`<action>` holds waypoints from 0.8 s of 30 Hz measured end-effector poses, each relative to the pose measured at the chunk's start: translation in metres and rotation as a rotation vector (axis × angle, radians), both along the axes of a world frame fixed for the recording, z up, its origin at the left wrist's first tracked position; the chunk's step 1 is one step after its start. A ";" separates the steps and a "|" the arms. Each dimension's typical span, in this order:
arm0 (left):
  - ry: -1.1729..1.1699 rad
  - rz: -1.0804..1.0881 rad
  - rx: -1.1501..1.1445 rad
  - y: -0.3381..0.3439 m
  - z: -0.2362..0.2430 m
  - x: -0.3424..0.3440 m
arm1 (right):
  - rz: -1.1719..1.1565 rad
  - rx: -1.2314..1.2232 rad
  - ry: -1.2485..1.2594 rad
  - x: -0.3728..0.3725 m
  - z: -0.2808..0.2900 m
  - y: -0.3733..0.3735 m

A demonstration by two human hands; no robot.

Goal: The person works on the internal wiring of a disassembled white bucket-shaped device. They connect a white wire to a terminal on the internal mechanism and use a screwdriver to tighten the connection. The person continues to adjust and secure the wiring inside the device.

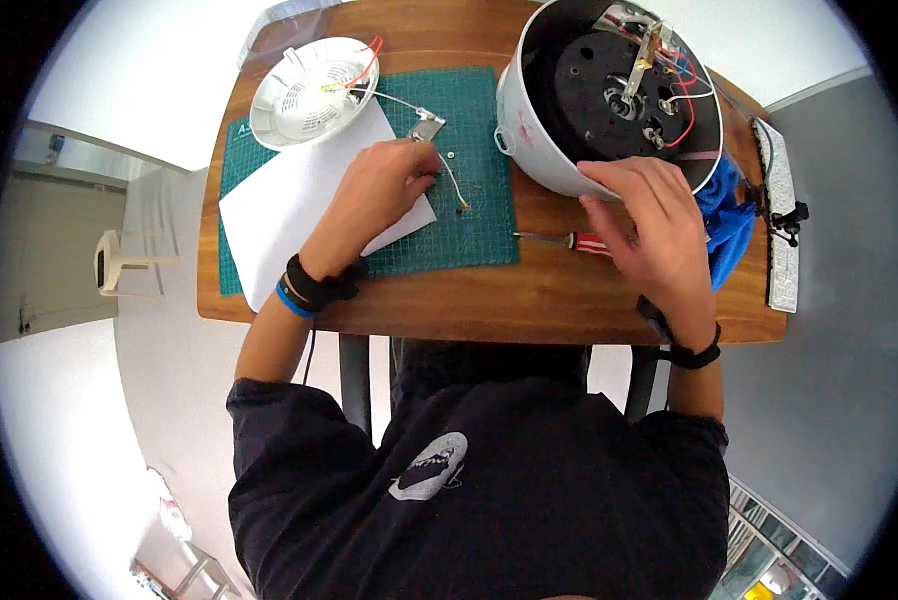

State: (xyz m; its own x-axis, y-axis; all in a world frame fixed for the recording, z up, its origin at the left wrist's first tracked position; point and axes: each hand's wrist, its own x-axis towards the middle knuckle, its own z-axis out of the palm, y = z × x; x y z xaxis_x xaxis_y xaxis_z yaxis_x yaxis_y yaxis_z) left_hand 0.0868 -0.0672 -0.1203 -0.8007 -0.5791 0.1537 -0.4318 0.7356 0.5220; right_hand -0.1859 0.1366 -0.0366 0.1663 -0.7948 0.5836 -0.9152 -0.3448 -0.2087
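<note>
Roughly mid-frame, the left hand (384, 182) sat over the green mat (484, 245), its fingers curled inward; whether it pinched anything I could not tell. Just above its knuckles lay a small metal bracket (427, 127), its long axis slanting up toward the right, so the left hand was clearly the nearer one. From the bracket a pale wire (394, 97) ran to the upper left of the frame, into a white vented bowl (277, 112). A second thin wire (453, 182) trailed from beside the left fingertips down and right across the mat.

The right hand (661, 218), right of centre, was loosely spread, thumb apart from the fingers, with nothing seen between them. Its fingertips overlapped the near wall of the white pot (541, 150) at upper right; contact was unclear. Just left of that hand a screwdriver (589, 243) lay nearly level on the wooden tabletop (439, 312), tip to the left, the handle's far end hidden by the hand. Blue cloth (734, 235) bunched beyond it, and white paper (284, 215) lay under the left forearm.
</note>
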 end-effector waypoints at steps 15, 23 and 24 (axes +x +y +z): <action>0.025 0.001 0.087 0.052 0.054 0.030 | -0.438 -0.215 -0.130 -0.081 -0.027 0.064; -0.084 0.012 0.114 0.087 0.082 0.008 | -0.748 0.312 -0.054 -0.133 -0.069 0.100; -0.039 0.005 0.122 0.092 0.087 0.001 | -0.691 0.413 -0.211 -0.131 -0.071 0.101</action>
State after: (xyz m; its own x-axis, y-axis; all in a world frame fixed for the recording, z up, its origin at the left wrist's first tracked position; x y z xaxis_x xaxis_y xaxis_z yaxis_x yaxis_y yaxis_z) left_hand 0.0879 0.0246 -0.0335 -0.8016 -0.5957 0.0507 -0.4570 0.6652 0.5904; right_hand -0.3172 0.2377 -0.1077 -0.5178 -0.8349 0.1869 -0.8200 0.4220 -0.3866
